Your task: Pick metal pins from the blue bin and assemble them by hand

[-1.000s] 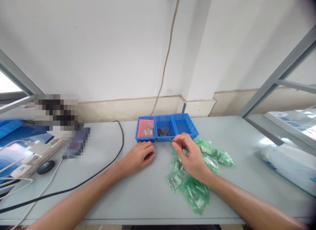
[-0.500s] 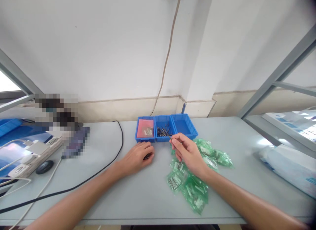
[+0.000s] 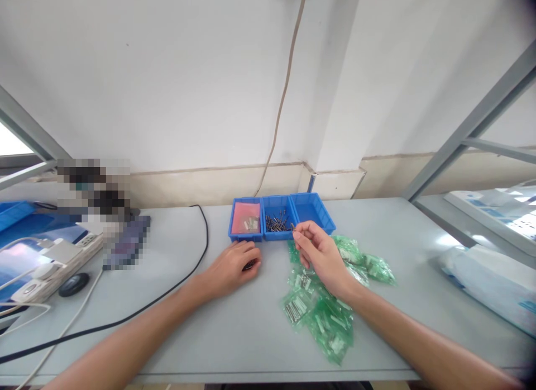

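My left hand (image 3: 234, 265) rests on the table, its fingers curled round small dark metal pieces (image 3: 249, 265). Just right of the middle blue bin (image 3: 278, 236), my right hand (image 3: 320, 253) pinches one small metal pin (image 3: 292, 227) between thumb and forefinger. That bin holds a heap of dark metal pins (image 3: 277, 221). The left blue bin (image 3: 245, 237) contains a pink sheet (image 3: 242, 212) with small pale pieces on it. Nothing shows inside the right blue bin (image 3: 312, 211). Green plastic bags (image 3: 330, 323) of small metal parts lie beside and under my right hand.
A black cable (image 3: 154, 300) crosses the table (image 3: 209, 345) on the left, near a black mouse (image 3: 73, 284) and a power strip (image 3: 37, 284). At the right edge lies a white and blue plastic package (image 3: 489, 284). A wall stands behind the bins.
My right hand has shifted slightly to the right and up with the pin, whose tip now points more upward. My left hand has stayed in place.
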### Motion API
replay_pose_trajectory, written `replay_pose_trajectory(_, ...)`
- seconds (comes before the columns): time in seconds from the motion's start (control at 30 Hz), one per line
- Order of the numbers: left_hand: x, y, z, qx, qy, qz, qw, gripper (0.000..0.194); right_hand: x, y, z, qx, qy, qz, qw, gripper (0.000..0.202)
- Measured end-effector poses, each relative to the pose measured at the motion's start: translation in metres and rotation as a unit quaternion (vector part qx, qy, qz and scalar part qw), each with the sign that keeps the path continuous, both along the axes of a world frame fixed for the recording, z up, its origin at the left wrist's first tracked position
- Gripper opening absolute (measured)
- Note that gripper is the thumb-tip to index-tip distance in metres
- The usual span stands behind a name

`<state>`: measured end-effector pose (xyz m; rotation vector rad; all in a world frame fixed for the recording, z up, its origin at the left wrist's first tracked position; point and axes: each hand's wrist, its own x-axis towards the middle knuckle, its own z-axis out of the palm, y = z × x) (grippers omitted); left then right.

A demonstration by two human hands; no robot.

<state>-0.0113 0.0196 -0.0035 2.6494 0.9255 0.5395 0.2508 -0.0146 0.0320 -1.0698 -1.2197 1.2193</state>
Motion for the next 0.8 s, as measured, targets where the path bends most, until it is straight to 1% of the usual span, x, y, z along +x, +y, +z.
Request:
replay_pose_trajectory(0.1,-0.0003,-0.0005,-0.0003,-0.005,0.002,0.003,1.000,0.011,0.0013,-0.0043,-0.0025,0.044,-0.087,-0.034,0.995,0.025)
replay_pose_trajectory(0.23,-0.0002,-0.0013,-0.0001,-0.010,0.003,0.007,1.000,0.011,0.0020,-0.0082,-0.0023,0.100,-0.175,-0.060,0.978,0.016)
replay_pose_trajectory(0.37,0.0001,-0.0008,0.0011,-0.013,0.002,0.008,1.000,0.011,0.0020,-0.0067,-0.0009,0.151,-0.232,-0.064,0.959,0.011)
replay_pose_trajectory(0.47,0.0007,-0.0008,0.0035,-0.017,0.003,0.005,1.000,0.011,0.0019,-0.0056,-0.0006,0.173,-0.264,-0.056,0.947,0.010)
replay_pose_trajectory(0.53,0.0012,-0.0011,0.0049,-0.017,0.004,0.004,1.000,0.011,0.0018,-0.0055,-0.0008,0.169,-0.267,-0.049,0.948,0.009)
replay_pose_trajectory(0.6,0.0014,-0.0015,0.0054,-0.016,0.004,0.005,1.000,0.011,0.0017,-0.0053,-0.0015,0.144,-0.247,-0.032,0.958,0.009)
replay_pose_trajectory(0.7,0.0012,-0.0016,0.0045,-0.014,0.002,0.006,1.000,0.012,0.0021,-0.0036,-0.0029,0.079,-0.190,0.013,0.979,0.012)
replay_pose_trajectory(0.8,0.0007,-0.0012,0.0032,-0.011,0.000,0.007,1.000,0.012,0.0031,-0.0008,-0.0031,0.029,-0.124,0.052,0.991,0.019)
